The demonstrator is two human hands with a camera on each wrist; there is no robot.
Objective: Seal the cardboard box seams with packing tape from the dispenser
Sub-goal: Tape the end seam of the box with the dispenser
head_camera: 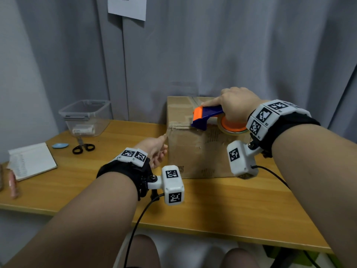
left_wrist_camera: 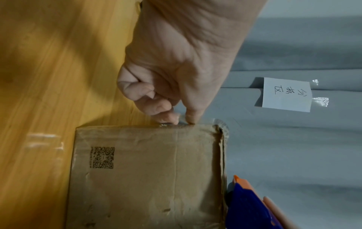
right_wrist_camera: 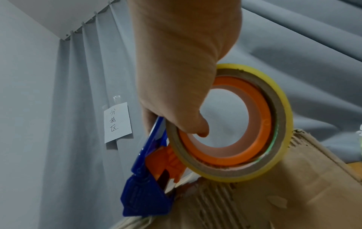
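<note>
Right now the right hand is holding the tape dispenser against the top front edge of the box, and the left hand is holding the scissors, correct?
Not quite. The left hand is pinching tape at the cardboard box corner; the scissors lie on the table, as the head view shows. The right hand does hold the tape dispenser there.

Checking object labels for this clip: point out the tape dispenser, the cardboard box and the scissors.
tape dispenser [head_camera: 207, 115], head view, on its blue body.
cardboard box [head_camera: 201, 151], head view, on its front face.
scissors [head_camera: 83, 147], head view, on the black handles.

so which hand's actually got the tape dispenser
The right hand grips the blue-and-orange tape dispenser; the left hand only pinches tape at the box corner.
</note>
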